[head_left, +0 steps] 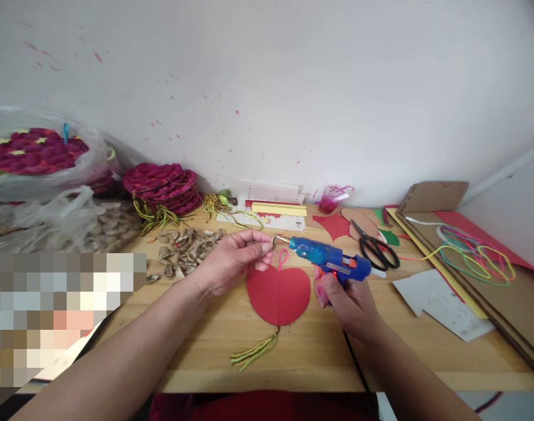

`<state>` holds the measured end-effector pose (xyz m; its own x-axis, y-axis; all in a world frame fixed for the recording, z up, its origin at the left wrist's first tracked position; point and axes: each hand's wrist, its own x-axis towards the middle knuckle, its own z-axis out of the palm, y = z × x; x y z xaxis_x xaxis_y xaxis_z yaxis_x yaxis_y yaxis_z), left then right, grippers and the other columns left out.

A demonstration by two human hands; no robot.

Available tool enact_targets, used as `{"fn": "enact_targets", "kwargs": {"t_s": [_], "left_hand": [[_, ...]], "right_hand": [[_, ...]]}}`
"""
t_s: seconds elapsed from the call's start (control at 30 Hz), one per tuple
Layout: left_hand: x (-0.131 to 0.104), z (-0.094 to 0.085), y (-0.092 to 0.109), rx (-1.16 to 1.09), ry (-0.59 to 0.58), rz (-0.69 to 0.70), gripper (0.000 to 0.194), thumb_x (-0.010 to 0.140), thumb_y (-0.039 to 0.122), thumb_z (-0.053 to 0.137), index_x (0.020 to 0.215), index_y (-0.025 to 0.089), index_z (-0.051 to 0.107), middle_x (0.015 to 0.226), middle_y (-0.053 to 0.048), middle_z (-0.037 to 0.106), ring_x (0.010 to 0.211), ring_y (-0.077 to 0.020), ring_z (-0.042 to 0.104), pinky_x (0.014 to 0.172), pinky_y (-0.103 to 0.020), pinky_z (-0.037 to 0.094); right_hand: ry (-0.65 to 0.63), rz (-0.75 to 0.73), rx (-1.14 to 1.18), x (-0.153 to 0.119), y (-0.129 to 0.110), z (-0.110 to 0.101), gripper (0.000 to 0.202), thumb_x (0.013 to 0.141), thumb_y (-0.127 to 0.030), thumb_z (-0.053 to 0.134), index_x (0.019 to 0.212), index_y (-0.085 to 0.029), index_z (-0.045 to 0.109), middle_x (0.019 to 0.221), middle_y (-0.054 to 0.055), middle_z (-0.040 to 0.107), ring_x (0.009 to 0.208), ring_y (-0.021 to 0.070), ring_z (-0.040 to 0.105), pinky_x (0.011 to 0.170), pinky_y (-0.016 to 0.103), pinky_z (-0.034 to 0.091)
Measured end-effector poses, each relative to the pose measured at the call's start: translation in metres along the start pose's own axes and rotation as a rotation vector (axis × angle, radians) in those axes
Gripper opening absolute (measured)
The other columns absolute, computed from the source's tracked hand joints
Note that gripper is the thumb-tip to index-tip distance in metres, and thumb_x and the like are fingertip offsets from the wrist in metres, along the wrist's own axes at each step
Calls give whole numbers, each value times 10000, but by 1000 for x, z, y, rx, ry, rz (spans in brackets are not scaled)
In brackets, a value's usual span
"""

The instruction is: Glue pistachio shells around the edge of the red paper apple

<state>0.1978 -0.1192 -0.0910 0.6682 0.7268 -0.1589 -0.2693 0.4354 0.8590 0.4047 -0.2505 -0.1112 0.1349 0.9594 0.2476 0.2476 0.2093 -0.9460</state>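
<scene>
One blue glue gun [323, 256], one red heart cutout [278, 296], one pair of scissors [364, 237], one cup [328, 203]

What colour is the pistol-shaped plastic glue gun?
Mostly blue with some orange: the glue gun shows best in the head view.

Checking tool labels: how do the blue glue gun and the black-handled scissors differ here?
The glue gun is bulky and blue; the scissors are slimmer, with black handles.
The glue gun is gripped in the right hand; the scissors lie untouched among coloured cutouts.
The glue gun's nozzle points toward the left hand; the scissors' blades point toward the wall.
Both are hand tools.
</scene>
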Motion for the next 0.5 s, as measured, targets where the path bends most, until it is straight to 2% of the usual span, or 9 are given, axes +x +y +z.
{"fn": "enact_targets", "kwargs": {"t_s": [0.5], "left_hand": [[0, 0, 2, -17, -2, 5, 345, 665, 305, 932, 867, 129, 714, 685, -28, 700, 595, -101, 633, 577, -198, 513]], "right_hand": [[2, 0, -26, -1, 3, -2, 375, 1017, -509, 512, 792, -212, 547, 580, -16, 501, 497, 136, 498, 474, 287, 404]]}}
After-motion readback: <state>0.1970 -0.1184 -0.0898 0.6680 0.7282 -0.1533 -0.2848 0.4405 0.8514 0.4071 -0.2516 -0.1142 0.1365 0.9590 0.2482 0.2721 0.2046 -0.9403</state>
